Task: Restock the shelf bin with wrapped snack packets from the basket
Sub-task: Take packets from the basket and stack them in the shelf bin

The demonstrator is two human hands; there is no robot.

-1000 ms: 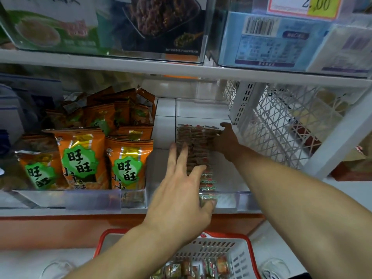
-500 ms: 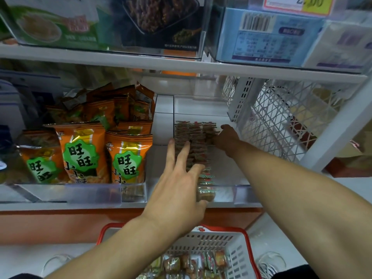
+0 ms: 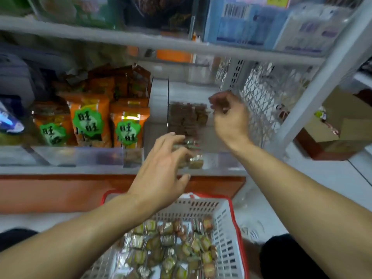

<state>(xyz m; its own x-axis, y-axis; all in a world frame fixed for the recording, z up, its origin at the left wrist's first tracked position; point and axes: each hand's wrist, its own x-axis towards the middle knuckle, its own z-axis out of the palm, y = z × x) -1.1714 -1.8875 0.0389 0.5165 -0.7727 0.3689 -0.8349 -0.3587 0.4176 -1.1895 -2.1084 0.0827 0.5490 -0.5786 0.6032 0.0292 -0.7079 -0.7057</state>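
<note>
The left hand (image 3: 161,170) hovered with spread fingers at the clear shelf bin (image 3: 211,164)'s near edge. The right hand (image 3: 231,119), fingers loosely curled, grip empty, hung above stacked snack packets (image 3: 187,119). More packets filled the basket (image 3: 227,234) below; orange bags (image 3: 128,125) stood left.

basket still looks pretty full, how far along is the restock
Done: a row of packets already stands in the clear shelf bin. In hand: nothing that I can see; the left hand is spread open at the bin's front, the right hand loosely curled above the row. Left: many wrapped packets fill the basket.
</note>
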